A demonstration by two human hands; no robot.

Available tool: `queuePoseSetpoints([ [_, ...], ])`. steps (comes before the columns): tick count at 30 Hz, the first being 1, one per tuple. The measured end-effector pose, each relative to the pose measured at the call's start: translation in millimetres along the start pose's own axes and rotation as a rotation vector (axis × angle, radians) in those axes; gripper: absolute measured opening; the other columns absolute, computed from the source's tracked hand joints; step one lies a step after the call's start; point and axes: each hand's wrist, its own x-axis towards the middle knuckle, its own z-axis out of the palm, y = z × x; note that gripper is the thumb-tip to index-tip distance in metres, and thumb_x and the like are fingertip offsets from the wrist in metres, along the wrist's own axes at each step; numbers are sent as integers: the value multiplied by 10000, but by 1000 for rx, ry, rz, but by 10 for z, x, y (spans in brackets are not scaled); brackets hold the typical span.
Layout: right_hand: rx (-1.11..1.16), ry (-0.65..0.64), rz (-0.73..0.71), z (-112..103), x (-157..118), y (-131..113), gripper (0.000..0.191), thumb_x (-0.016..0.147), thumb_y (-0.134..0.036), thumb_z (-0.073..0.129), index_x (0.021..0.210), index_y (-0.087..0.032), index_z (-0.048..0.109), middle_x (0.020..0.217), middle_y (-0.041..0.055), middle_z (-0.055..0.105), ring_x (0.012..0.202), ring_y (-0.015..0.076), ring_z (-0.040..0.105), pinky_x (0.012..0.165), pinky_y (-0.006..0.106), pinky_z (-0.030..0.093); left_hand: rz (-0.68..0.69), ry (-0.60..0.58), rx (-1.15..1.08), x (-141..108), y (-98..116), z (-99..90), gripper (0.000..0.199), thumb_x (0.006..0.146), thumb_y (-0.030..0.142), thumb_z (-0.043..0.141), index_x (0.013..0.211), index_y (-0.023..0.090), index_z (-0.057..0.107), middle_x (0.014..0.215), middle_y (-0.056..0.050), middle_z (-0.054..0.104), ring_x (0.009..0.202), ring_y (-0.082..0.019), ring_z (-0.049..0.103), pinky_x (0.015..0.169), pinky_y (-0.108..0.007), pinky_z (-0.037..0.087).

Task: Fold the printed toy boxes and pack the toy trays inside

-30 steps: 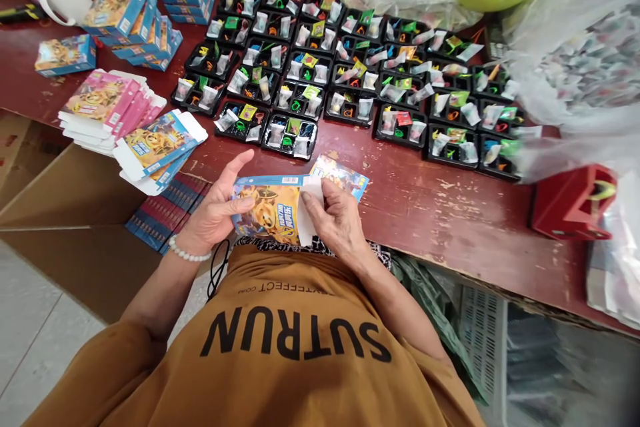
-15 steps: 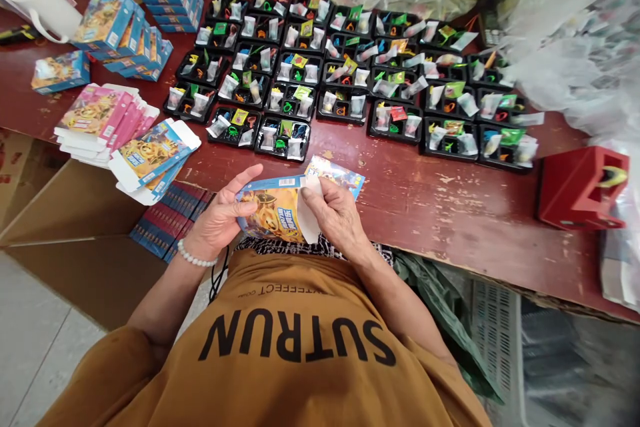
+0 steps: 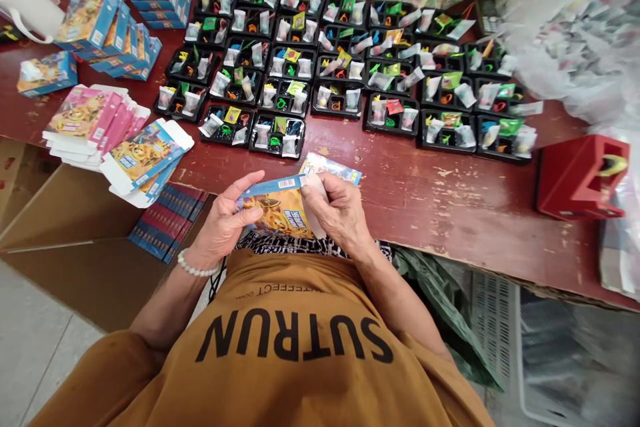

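Note:
A blue and yellow printed carton is between my two hands, over the table's front edge. My left hand grips its left end, thumb on the printed face and fingers behind the upper edge. At the carton's right end, my right hand pinches the white flap with thumb and fingers. Just behind the carton, a flat colourful printed sheet lies on the table, partly hidden by my right hand. Rows of black trays with small packets and coloured toys stand beyond it.
Blue boxes, pink cartons and flat blue cartons are stacked at left. An open cardboard box stands below them. A red tape dispenser sits at right, near plastic bags.
The view has shifted slightly, moving the table items a little left. My right fingers have bent the white flap slightly, and my left thumb has shifted on the carton.

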Motion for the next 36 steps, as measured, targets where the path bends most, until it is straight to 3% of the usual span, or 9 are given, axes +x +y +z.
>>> queuePoseSetpoints([
  [5,-26,-16,37,-54,10,-3,327,897,-410,674,675,-212,539,630,-53,457,600,99,374,547,240,313,-15,-12,66,-51,-57,-60,599,741,229,937,1306,306,753,1194,-46,814,1034,-232,778,920,-314,648],
  [10,-80,-11,-10,-55,-30,22,319,908,-379,688,681,-212,538,639,-54,479,593,97,402,558,243,346,-13,15,62,-65,-112,-110,547,716,214,950,1230,298,784,1140,-33,825,999,-219,777,902,-304,640],
  [13,-94,4,-63,-74,-62,39,129,920,-337,684,933,-208,693,805,-7,649,683,127,543,611,256,442,-17,4,72,-67,-155,-111,534,705,222,957,1208,292,790,1113,-26,828,971,-206,775,888,-298,641],
  [16,-92,-84,-106,-126,-78,49,275,960,-288,633,1210,-238,736,951,17,737,773,147,618,686,272,510,-35,-28,92,-83,-188,-106,544,700,239,962,1213,282,786,1105,-21,826,950,-197,771,862,-288,645],
  [21,-54,-182,-95,-190,-103,74,238,983,-250,615,1165,-247,769,944,-7,761,769,130,644,717,262,514,-127,-72,79,-129,-192,-107,538,741,256,944,1250,296,775,1152,-12,819,977,-184,768,860,-262,638],
  [28,-115,-108,-164,-180,-173,69,297,930,-105,560,1070,-236,787,844,-25,727,699,108,624,725,258,523,-161,-48,1,-134,-172,-33,389,755,272,941,1123,305,822,1115,12,816,963,-146,750,869,-220,614],
  [31,-73,-110,-176,-205,-166,82,273,944,-119,566,1054,-241,784,917,-9,766,825,135,700,825,287,557,-174,-71,-11,-116,-142,4,371,762,279,938,1114,299,824,1079,8,815,939,-139,748,852,-213,613],
  [36,-137,-100,-182,-256,-156,108,255,1006,-267,631,1234,-270,746,1139,26,798,1022,195,738,956,360,574,-206,-88,5,-72,-91,20,403,785,303,919,1169,292,799,1128,-15,807,973,-170,752,860,-252,628],
])
